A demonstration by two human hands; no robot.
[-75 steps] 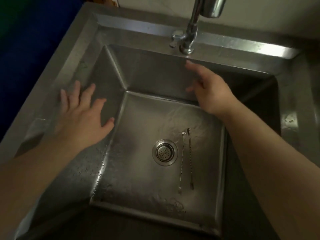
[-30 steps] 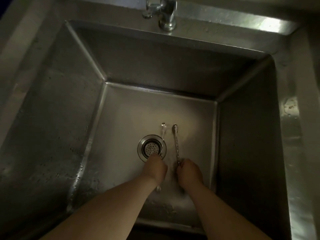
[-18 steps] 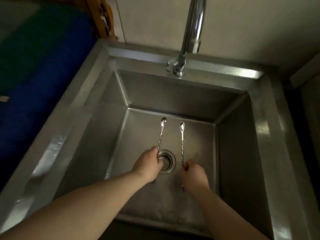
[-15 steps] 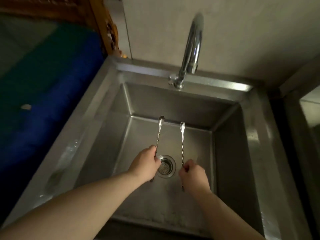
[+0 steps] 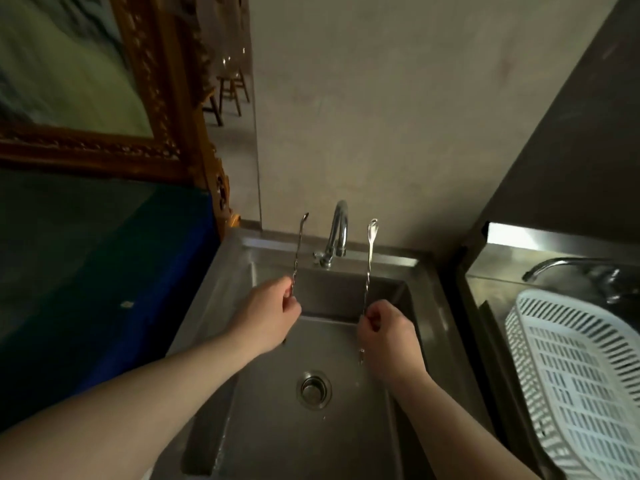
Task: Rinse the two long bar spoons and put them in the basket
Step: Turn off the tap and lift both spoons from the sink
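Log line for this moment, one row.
left hand: holds steel bar spoon upright | right hand: holds second spoon | over steel sink | white slotted basket: right

The scene was dim and brownish, its shadows soft. The brightest patch was a glare strip on the steel ledge (image 5: 540, 237) at upper right; fainter highlights ran along the faucet (image 5: 338, 230) and sink rim (image 5: 388, 260). Wide-angle distortion bent the edges, and detail looked soft and smeared throughout.
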